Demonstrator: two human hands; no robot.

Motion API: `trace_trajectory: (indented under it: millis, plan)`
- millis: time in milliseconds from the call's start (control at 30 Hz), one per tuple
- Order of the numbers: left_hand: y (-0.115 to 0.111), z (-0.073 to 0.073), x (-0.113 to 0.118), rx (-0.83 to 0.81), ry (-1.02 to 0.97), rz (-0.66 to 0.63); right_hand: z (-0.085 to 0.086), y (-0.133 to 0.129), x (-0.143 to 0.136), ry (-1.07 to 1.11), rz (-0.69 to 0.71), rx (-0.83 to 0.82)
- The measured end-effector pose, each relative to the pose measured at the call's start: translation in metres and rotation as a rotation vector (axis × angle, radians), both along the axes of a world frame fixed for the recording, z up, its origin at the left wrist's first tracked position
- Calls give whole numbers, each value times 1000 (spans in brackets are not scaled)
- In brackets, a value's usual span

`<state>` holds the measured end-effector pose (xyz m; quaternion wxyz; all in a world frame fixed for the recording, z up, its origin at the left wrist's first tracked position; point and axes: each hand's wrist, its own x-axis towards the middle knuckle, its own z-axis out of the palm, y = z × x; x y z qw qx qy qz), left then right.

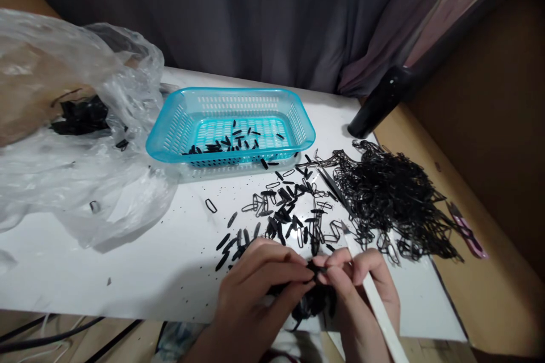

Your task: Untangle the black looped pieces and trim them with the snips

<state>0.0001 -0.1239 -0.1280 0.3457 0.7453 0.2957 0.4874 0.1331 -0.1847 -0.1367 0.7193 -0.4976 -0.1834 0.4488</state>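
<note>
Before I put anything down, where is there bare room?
Widest patch: front left of the white table, between plastic bag and left hand, with a few specks. A smaller one lies between the basket and black cylinder. Black pieces crowd the middle, from basket to left hand; a black tangle covers the right.

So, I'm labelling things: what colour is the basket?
The basket is translucent blue, in the head view.
</note>
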Motion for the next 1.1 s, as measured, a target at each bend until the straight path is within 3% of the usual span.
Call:
trace_trajectory:
  millis: [133, 300, 467, 567, 667, 833, 933, 1100]
  plan:
    - [-3, -1, -3, -40, 26, -17, 7, 0, -5, 77, 0, 43]
    - [-8, 0, -11, -155, 240, -137, 8, -1, -8, 54, 59, 122]
    - [-8, 3, -14, -81, 238, -229, 6, -2, -9, -6, 46, 136]
    - [-8, 0, -10, -57, 234, -178, 5, 0, -11, -38, 2, 150]
    - [-9, -5, -5, -161, 232, -119, 3, 1, -14, -75, -12, 167]
    - [-11, -5, -6, -307, 134, -124, -3, -1, -12, -213, -26, 158]
    - [-12, -4, -9, -378, 141, -116, -2, -3, 0, -435, 73, 140]
    - [-12, -2, -10, -513, 261, -188, 10, -7, 30, -816, 451, 157]
